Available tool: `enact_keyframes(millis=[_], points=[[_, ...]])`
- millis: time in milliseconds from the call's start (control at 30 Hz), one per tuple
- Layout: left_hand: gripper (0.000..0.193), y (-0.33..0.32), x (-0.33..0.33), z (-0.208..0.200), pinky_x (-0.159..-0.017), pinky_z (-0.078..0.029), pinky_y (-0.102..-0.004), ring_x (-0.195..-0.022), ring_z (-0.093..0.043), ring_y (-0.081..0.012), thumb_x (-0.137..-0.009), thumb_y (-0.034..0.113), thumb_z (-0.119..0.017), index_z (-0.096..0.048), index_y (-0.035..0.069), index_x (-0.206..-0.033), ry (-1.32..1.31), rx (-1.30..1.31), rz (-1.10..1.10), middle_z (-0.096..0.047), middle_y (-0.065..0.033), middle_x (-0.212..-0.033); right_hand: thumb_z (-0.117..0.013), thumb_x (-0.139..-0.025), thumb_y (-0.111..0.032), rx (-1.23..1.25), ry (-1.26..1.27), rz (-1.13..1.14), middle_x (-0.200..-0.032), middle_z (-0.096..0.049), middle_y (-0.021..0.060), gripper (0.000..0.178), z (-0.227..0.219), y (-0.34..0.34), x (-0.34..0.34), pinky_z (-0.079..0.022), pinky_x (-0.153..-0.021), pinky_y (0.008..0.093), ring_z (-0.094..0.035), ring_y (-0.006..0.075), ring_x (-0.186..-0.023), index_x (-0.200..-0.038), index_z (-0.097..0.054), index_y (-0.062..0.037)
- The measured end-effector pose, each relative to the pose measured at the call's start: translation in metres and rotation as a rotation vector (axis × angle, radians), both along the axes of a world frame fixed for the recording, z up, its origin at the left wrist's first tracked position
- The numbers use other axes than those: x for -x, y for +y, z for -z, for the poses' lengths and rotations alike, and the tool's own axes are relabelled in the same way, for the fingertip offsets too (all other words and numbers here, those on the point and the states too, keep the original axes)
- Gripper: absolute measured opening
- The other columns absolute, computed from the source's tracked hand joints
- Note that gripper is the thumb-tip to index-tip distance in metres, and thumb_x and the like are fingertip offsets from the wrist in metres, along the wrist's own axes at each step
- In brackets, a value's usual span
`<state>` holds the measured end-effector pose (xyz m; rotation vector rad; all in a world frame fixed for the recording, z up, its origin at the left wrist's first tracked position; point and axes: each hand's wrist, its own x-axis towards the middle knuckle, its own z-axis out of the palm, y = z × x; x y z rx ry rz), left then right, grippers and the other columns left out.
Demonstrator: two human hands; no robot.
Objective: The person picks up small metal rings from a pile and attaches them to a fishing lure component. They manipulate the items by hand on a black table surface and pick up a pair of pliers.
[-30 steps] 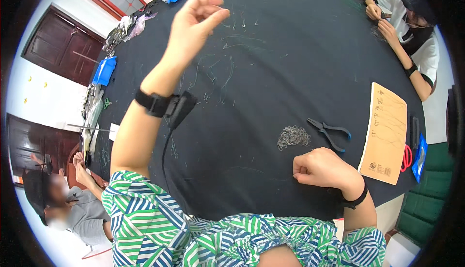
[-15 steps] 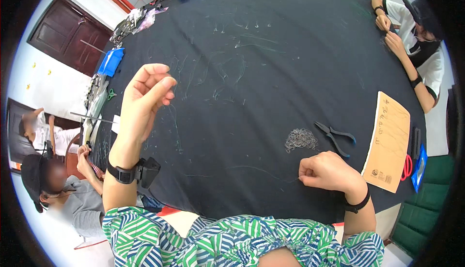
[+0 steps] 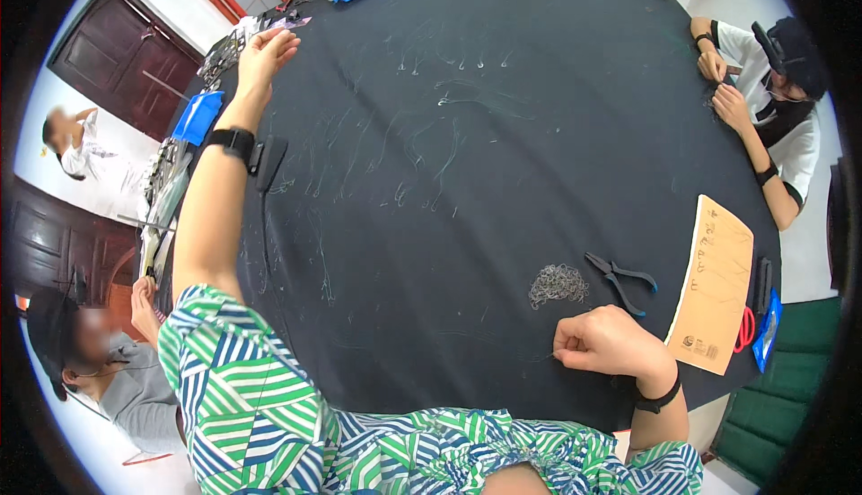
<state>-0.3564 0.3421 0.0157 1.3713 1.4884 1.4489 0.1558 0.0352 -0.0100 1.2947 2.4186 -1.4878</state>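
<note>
My left hand (image 3: pixel 269 51) is stretched far out over the black tablecloth (image 3: pixel 503 199), its fingertips pinched together; whatever they hold is too fine to see. Close to my body, my right hand (image 3: pixel 603 341) rests on the cloth with thumb and finger closed on a thin line (image 3: pixel 530 359), which trails faintly leftward. Just beyond it lies a heap of small silvery wire pieces (image 3: pixel 558 287), possibly hooks. Beside the heap are pliers (image 3: pixel 621 281) with dark, blue-tipped handles. Several fine greenish lines (image 3: pixel 418 149), some with small knotted or hooked ends, spread across the middle.
A tan paper pad (image 3: pixel 711 289), red-handled scissors (image 3: pixel 744 329) and a blue packet (image 3: pixel 768 332) lie at the right. Blue trays (image 3: pixel 197 118) and clutter line the left edge. Co-workers sit left, right (image 3: pixel 745 109) and at the far side.
My left hand has moved forward and away, its arm now straightened toward the far left. My right hand stays pinched in the same spot by the heap.
</note>
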Motion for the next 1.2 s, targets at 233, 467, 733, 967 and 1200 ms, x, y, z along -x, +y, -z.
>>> enact_keyframes(millis=[233,467,733,967,1200], points=[[0.046,0.022,0.020,0.085,-0.098,-0.051,-0.0390,-0.120,-0.058,-0.0272,-0.096,0.024,-0.061,-0.048,-0.001,-0.132,-0.123,0.338,0.076,-0.058,-0.0174,-0.128,-0.068,-0.080,-0.016,0.046,-0.011,-0.014,-0.069,-0.069,0.0078,0.011,-0.002,0.004,0.002,-0.051,-0.059,0.0330,-0.069,0.0222,-0.065,-0.082,-0.068,-0.0052],[0.053,-0.015,-0.016,0.056,-0.089,-0.053,-0.0396,-0.108,-0.066,-0.0266,-0.091,0.038,-0.067,-0.054,0.001,-0.127,0.726,0.427,-0.025,-0.064,-0.0181,-0.120,-0.067,-0.079,-0.016,0.020,-0.020,-0.013,-0.071,-0.070,0.0073,0.010,-0.003,0.004,0.000,-0.052,-0.060,0.0353,-0.070,0.0236,-0.067,-0.081,-0.068,-0.0063],[0.017,-0.074,-0.215,0.039,-0.075,-0.054,-0.0373,-0.086,-0.071,-0.0252,-0.086,0.023,-0.071,-0.072,0.009,-0.095,1.037,0.028,0.586,-0.073,-0.0095,-0.091,-0.069,-0.079,-0.015,-0.023,0.018,-0.003,-0.067,-0.068,0.0087,0.011,0.006,0.002,-0.004,-0.050,-0.057,0.0341,-0.068,0.0239,-0.061,-0.079,-0.066,-0.0045],[0.017,-0.051,-0.297,0.066,-0.082,-0.054,-0.0389,-0.094,-0.069,-0.0259,-0.086,0.021,-0.071,-0.072,0.009,-0.098,0.902,-0.032,0.605,-0.072,-0.0077,-0.099,-0.068,-0.079,-0.015,-0.046,0.050,-0.004,-0.067,-0.068,0.0083,0.010,0.005,0.000,-0.002,-0.050,-0.057,0.0343,-0.068,0.0240,-0.062,-0.079,-0.066,-0.0050],[0.019,-0.047,-0.303,0.075,-0.083,-0.053,-0.0404,-0.093,-0.069,-0.0285,-0.088,0.021,-0.068,-0.070,0.005,-0.098,1.028,-0.070,0.612,-0.072,-0.0104,-0.098,-0.066,-0.077,-0.016,-0.047,-0.018,-0.022,-0.071,-0.069,0.0085,0.009,0.001,0.000,-0.002,-0.052,-0.063,0.0399,-0.069,0.0277,-0.069,-0.080,-0.067,-0.0075]])
